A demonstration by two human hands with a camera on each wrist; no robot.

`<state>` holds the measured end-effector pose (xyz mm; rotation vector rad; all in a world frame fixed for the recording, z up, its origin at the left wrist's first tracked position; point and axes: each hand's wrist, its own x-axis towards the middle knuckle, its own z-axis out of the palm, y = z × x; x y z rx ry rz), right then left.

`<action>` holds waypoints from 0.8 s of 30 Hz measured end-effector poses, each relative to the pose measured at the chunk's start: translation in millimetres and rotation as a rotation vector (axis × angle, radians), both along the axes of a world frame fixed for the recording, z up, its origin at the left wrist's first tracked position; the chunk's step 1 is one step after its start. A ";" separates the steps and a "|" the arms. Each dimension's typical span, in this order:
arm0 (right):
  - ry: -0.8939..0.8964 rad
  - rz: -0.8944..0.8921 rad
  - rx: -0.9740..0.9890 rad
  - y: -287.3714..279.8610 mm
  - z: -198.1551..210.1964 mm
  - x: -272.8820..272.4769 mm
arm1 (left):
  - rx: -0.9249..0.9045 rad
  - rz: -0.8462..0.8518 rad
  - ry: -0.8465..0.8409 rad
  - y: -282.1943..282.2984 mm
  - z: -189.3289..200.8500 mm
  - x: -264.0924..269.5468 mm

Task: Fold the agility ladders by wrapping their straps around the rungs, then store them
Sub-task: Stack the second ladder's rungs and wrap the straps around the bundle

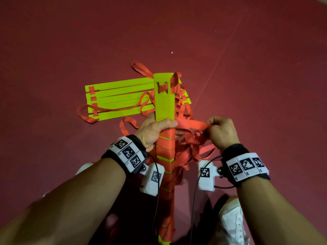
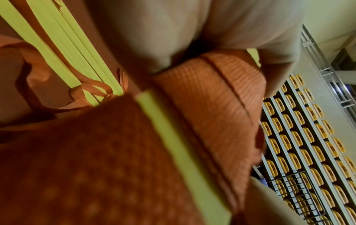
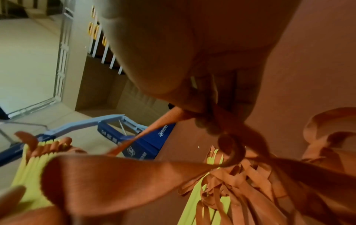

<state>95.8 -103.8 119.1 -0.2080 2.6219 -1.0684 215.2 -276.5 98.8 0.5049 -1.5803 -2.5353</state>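
Observation:
My left hand (image 1: 157,129) grips a stacked bundle of yellow rungs (image 1: 164,101), held pointing away from me; its lower half is wound in orange strap (image 1: 165,149). My right hand (image 1: 218,129) pinches a stretch of that orange strap (image 1: 192,125) and holds it taut to the right of the bundle. Up close, the wrapped strap (image 2: 210,106) and a yellow rung edge (image 2: 173,146) lie under my left palm. The taut strap (image 3: 119,179) runs from my right fingers toward the yellow rung ends (image 3: 36,161). A second ladder (image 1: 120,99) lies flat on the floor behind, its rungs side by side.
The floor (image 1: 247,59) is dark red matting. Loose orange strap loops (image 1: 187,110) trail around the bundle and over the flat ladder. My white shoe (image 1: 231,221) shows at the bottom right. A blue base (image 3: 146,141) and rows of yellow seats (image 2: 300,137) stand beyond.

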 end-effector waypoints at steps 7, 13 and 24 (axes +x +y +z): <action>-0.010 -0.012 -0.140 -3.9 11.2 3.9 | -0.043 0.001 0.021 -5.0 47.8 -6.0; 0.032 0.220 -0.300 -26.9 52.2 14.1 | -0.197 -0.034 0.082 -5.1 95.5 -27.3; 0.277 0.244 -0.365 -44.7 161.1 -13.8 | -0.402 -0.039 0.215 -26.5 229.4 -49.5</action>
